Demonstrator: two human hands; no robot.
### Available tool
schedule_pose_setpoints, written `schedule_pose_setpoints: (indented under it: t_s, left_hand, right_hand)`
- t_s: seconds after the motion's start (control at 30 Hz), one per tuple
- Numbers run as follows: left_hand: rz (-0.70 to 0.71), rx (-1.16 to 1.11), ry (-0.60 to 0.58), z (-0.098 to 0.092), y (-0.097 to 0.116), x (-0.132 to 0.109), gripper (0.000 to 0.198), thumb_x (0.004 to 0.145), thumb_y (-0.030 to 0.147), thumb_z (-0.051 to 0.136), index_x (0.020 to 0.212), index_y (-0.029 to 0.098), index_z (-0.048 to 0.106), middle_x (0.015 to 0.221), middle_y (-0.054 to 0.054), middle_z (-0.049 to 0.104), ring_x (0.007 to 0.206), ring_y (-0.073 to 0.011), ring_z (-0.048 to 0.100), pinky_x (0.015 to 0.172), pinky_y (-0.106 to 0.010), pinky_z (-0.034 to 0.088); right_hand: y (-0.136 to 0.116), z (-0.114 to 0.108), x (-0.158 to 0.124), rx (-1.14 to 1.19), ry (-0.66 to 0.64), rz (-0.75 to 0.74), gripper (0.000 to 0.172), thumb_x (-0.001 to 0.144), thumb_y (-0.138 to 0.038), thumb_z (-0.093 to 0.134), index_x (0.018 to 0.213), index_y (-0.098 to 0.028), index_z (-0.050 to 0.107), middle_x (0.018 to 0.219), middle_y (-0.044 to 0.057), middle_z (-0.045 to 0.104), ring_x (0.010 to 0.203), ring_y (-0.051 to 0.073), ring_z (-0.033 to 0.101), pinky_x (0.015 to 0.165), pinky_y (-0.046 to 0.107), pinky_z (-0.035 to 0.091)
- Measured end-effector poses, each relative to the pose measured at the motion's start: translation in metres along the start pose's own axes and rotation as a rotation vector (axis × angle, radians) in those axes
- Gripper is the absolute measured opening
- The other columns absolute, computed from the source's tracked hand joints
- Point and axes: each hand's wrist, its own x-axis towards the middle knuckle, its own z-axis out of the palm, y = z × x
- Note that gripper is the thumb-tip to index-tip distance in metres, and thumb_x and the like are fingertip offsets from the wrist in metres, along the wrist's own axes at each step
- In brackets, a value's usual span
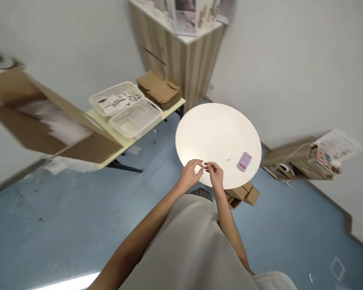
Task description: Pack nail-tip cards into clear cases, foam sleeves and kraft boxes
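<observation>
My left hand (pixel 191 173) and my right hand (pixel 215 174) meet fingertip to fingertip over the near edge of a round white table (pixel 218 133). Both hands have their fingers curled into a pinch on something too small to make out. A small purple blurred object (pixel 244 161) lies on the table to the right of my right hand. A tiny speck (pixel 228 160) sits on the tabletop just beyond my fingers.
A yellow table (pixel 121 143) at the left carries two white mesh trays (pixel 125 106), a stack of flat cardboard (pixel 160 88) and a large open carton (pixel 39 121). Small cardboard boxes (pixel 243 194) sit under the round table. A low wooden shelf (pixel 302 159) stands right, a wooden cabinet (pixel 181 52) behind.
</observation>
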Motion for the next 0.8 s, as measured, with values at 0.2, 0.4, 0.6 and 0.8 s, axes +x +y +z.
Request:
schedule_pose_setpoints:
  t_s: [0.2, 0.4, 0.6, 0.8]
  left_hand:
    - [-0.102, -0.074, 0.296, -0.080, -0.034, 0.001, 0.016, 0.095, 0.011, 0.060, 0.094, 0.026, 0.066, 0.130, -0.007, 0.081, 0.127, -0.0263, 0.074, 0.114, -0.047, 0.055]
    - [-0.210, -0.087, 0.465, -0.138, -0.075, 0.008, 0.007, 0.099, 0.022, 0.063, 0.099, 0.027, 0.068, 0.131, -0.009, 0.080, 0.125, -0.0279, 0.075, 0.113, -0.047, 0.054]
    - [-0.341, -0.121, 0.603, -0.196, -0.131, 0.057, 0.013, 0.100, 0.035, 0.069, 0.107, 0.025, 0.068, 0.132, -0.012, 0.079, 0.130, -0.0299, 0.073, 0.117, -0.048, 0.053]
    - [-0.837, -0.128, 0.629, -0.248, -0.209, 0.142, 0.077, 0.087, 0.043, 0.089, 0.150, 0.013, 0.059, 0.154, -0.027, 0.067, 0.148, -0.0423, 0.063, 0.121, -0.047, 0.049]
  right_hand:
    - [-0.034, 0.093, 0.030, -0.031, -0.208, -0.033, 0.033, 0.092, -0.055, 0.072, 0.100, -0.023, 0.078, 0.114, 0.011, 0.084, 0.098, 0.025, 0.081, 0.092, 0.041, 0.064]
    - [-0.032, 0.168, 0.073, -0.037, -0.338, -0.019, 0.028, 0.089, -0.049, 0.073, 0.101, -0.023, 0.079, 0.116, 0.010, 0.084, 0.100, 0.026, 0.081, 0.099, 0.044, 0.064]
    - [-0.022, 0.254, 0.142, -0.044, -0.474, 0.019, 0.027, 0.088, -0.046, 0.072, 0.102, -0.024, 0.077, 0.112, 0.008, 0.084, 0.096, 0.025, 0.081, 0.100, 0.042, 0.064]
    - [-0.020, 0.337, 0.212, -0.178, -0.655, 0.091, 0.022, 0.089, -0.041, 0.070, 0.101, -0.025, 0.079, 0.098, 0.005, 0.083, 0.092, 0.023, 0.080, 0.097, 0.038, 0.063]
